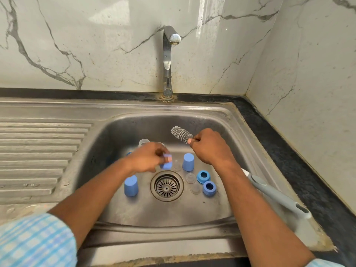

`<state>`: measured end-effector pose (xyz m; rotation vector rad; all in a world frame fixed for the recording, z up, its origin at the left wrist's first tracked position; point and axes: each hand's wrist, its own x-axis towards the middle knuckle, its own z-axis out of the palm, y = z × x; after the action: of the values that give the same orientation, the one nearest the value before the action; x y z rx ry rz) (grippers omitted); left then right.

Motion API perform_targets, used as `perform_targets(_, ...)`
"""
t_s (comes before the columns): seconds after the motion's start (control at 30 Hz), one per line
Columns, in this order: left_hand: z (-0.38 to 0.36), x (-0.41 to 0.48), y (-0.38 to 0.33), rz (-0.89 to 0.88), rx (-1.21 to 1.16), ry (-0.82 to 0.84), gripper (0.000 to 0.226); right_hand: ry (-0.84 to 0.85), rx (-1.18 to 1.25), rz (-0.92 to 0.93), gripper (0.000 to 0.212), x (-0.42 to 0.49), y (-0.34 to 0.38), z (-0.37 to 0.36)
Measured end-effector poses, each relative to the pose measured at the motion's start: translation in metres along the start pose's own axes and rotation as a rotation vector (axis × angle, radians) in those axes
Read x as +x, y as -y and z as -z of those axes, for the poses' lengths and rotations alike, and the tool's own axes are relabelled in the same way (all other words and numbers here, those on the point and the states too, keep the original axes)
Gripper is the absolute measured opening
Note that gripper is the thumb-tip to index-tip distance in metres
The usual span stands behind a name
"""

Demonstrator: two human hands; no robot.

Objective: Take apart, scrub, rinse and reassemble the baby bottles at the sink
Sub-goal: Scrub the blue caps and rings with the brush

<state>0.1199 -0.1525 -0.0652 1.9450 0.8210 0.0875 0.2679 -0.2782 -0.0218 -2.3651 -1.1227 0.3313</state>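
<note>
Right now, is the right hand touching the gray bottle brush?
Touching. The head view shows the right hand gripping the bottle brush just below its bristles.

Light blue-and-white checked left sleeve (34, 241), right sleeve (323, 264); forearms bare.

A kitchen, most likely in a home: a stainless steel sink (202, 112) with a ribbed drainboard (38, 151) is set into a dark speckled stone countertop (279, 149). A chrome tap (167, 60) (spotted with grime at the base) rises behind the basin, against glossy marble-patterned wall panels (96, 45) that meet in a corner.
</note>
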Motion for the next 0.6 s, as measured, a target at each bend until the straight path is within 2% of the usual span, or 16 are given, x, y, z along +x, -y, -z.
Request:
perform_targets(0.1, 0.023, -0.022, -0.005, -0.059, -0.631, -0.158, 0.018, 0.039, 0.019, 0.087, 0.036, -0.005, 0.007, 0.003)
perform_targets(0.17, 0.033, -0.032, -0.001, -0.085, -0.864, -0.204, 0.021, 0.055, 0.005, 0.156, 0.041, -0.009, 0.013, 0.003)
perform_targets(0.23, 0.038, -0.035, 0.002, -0.066, -1.003, -0.231, 0.02, 0.047, -0.021, 0.222, 0.024, -0.013, 0.02, 0.002)
perform_targets(0.27, 0.038, -0.035, 0.001, -0.049, -1.037, -0.236, 0.02, 0.034, -0.033, 0.247, 0.013, -0.015, 0.024, 0.003)
perform_targets(0.37, 0.032, -0.031, -0.002, -0.039, -1.024, -0.218, 0.019, -0.055, -0.082, 0.285, 0.017, -0.021, 0.031, 0.005)
perform_targets(0.47, 0.029, -0.03, -0.006, -0.044, -1.038, -0.177, 0.023, -0.149, -0.119, 0.299, 0.013, -0.024, 0.033, 0.01)
perform_targets(0.6, 0.029, -0.032, -0.008, -0.096, -1.013, -0.117, 0.022, -0.194, -0.184, 0.294, 0.011, -0.025, 0.034, 0.011)
